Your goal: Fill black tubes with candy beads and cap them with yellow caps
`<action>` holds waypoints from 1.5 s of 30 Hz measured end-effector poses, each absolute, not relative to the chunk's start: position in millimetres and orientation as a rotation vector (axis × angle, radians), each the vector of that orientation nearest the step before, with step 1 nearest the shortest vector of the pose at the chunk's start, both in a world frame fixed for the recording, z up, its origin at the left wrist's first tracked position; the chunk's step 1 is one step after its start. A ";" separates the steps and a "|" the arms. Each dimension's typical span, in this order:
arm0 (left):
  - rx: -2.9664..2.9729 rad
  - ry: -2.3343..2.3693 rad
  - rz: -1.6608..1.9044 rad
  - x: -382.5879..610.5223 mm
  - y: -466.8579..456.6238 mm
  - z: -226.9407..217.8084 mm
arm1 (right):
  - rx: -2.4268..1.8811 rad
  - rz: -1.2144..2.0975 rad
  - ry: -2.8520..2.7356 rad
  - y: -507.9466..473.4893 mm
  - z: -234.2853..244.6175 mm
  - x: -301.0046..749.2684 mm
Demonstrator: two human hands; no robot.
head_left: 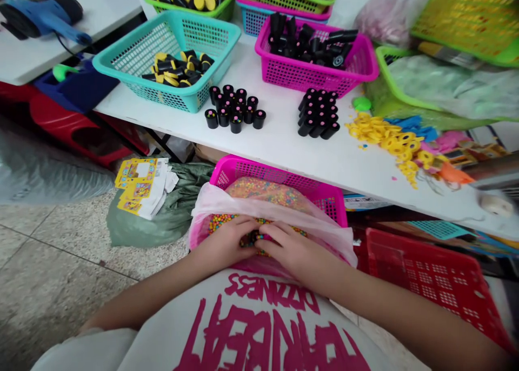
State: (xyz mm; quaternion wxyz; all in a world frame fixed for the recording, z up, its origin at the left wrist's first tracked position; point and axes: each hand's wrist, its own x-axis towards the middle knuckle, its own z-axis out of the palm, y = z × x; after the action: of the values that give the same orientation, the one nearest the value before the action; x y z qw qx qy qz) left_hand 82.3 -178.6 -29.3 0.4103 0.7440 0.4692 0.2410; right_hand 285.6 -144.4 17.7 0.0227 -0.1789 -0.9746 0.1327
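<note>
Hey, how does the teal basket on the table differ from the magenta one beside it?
The teal basket holds black tubes with yellow rings, while the magenta basket holds plain black tubes, with no yellow showing. The teal basket stands left of the magenta basket. Both are perforated plastic baskets on the same white table.

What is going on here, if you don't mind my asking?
A person has both bare hands, the left hand and the right hand, in small multicoloured beads inside a pale pink plastic bag lining a magenta basket. A small dark piece sits between them. On the white table ahead, black cylinders stand clustered.
</note>
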 end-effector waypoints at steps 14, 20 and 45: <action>1.881 1.192 0.682 83.8 -174.5 -29.7 | -0.976 1.111 -2.415 -132.8 23.0 303.5; 1.863 1.173 0.687 84.6 -169.9 -32.5 | -1.108 1.400 -1.981 -124.5 22.7 301.4; 1.935 1.538 0.925 38.9 -136.1 14.3 | -1.065 1.049 -2.544 -120.0 -4.3 314.3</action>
State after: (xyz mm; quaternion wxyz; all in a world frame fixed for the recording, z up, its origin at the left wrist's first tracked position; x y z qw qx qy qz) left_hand 38.9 -136.1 14.3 0.2485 0.7102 0.5644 0.3396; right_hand 314.3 -120.0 -4.3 0.0954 -0.3592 -0.8583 0.3539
